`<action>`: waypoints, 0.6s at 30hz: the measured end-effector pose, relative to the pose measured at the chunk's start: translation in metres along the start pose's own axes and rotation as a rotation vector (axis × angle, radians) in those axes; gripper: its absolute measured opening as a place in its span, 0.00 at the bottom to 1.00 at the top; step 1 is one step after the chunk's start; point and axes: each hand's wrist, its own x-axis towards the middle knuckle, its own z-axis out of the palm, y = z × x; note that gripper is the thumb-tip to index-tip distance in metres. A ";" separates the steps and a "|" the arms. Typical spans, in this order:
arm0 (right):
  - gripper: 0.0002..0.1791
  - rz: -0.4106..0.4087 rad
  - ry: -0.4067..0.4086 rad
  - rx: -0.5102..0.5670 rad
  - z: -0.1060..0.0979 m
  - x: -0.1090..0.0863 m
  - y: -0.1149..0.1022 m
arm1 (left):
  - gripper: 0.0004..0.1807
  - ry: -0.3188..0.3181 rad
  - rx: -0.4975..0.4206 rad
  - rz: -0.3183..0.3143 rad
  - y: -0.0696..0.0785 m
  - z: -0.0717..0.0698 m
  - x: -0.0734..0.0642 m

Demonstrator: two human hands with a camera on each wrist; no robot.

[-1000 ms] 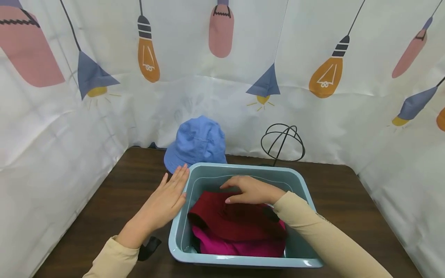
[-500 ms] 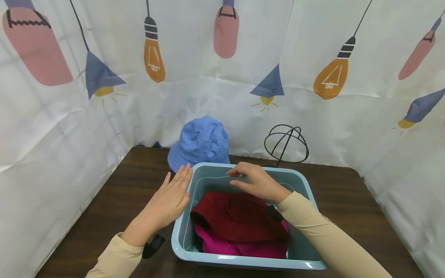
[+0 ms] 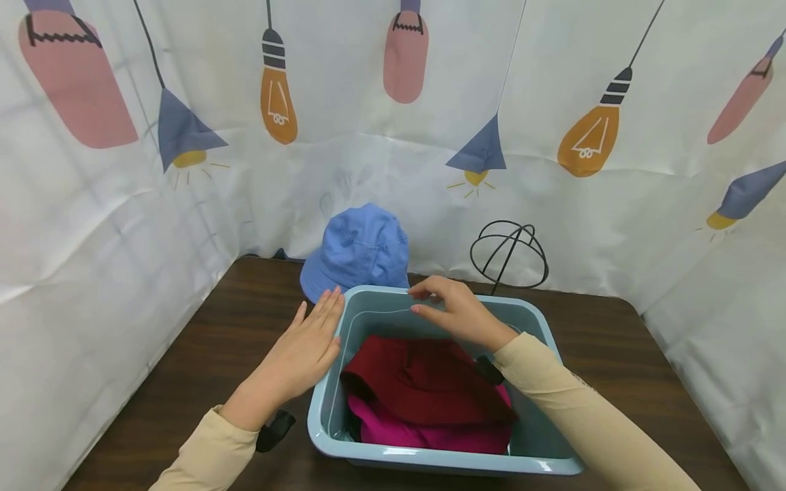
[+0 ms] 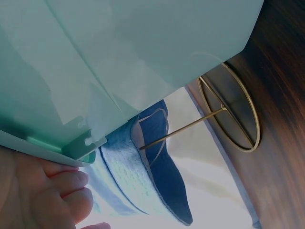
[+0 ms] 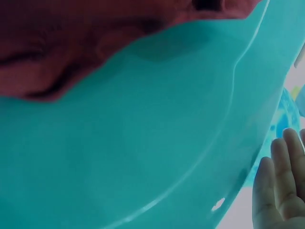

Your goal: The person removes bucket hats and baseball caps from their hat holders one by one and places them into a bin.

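Note:
A light blue plastic tub (image 3: 546,466) stands on the table. In it a dark red bucket hat (image 3: 424,378) lies on top of a magenta cloth item (image 3: 424,436), which is partly covered. My left hand (image 3: 301,358) lies along the tub's left rim, fingers straight; from below, the left wrist view shows its fingertips (image 4: 71,191) right at the rim. Over the far part of the tub hovers my right hand (image 3: 457,310), fingers loosely bent and holding nothing. Beyond the rim, a blue bucket hat (image 3: 362,249) hangs on a stand (image 4: 183,128).
Right of the blue hat stands a bare black wire hat stand (image 3: 510,254), its foot hidden behind the tub. The dark wooden table (image 3: 608,341) ends at a white curtain (image 3: 368,164) printed with lamps, which closes off the back and both sides.
My right hand has risen away from the dark red hat toward the tub's far rim. My left hand keeps its place on the left rim; the head view has shifted slightly.

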 end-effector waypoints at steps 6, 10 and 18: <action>0.16 0.067 0.061 -0.006 -0.008 0.020 0.004 | 0.32 0.006 -0.003 0.002 -0.002 0.000 0.000; 0.17 0.112 0.113 -0.016 -0.016 0.037 0.006 | 0.32 0.003 -0.009 -0.001 -0.003 0.001 0.000; 0.20 0.182 0.145 -0.012 -0.025 0.070 0.012 | 0.32 -0.003 -0.005 0.001 -0.003 0.003 -0.001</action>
